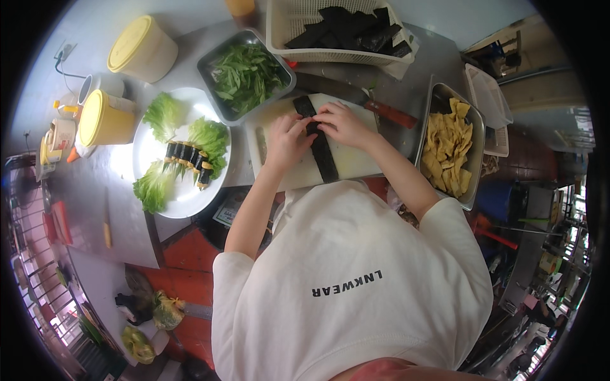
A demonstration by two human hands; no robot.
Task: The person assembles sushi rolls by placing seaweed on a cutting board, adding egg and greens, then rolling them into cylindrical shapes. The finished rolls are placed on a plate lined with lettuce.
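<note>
A long black seaweed strip (325, 164) lies lengthwise across a white cutting board (357, 164). Around its middle, my left hand (287, 141) and my right hand (345, 124) meet with bent fingers, gripping it from both sides. Whatever may be between my fingertips is hidden. Just beyond my hands rests a knife with a wide dark blade (330, 86) and a reddish-brown handle (393, 115). To the left, a white round plate (198, 204) holds lettuce leaves (166, 116) and a row of small black-wrapped rolls (189, 156), with yellow and green showing at their ends.
Behind the board stand a metal tray of green leaves (248, 77) and a white basket (279, 38) of black seaweed pieces (346, 30). At right, another metal tray holds yellow tofu-skin strips (447, 149). Yellow-lidded tubs (107, 119) and a slim wooden-handled tool (107, 233) are at left.
</note>
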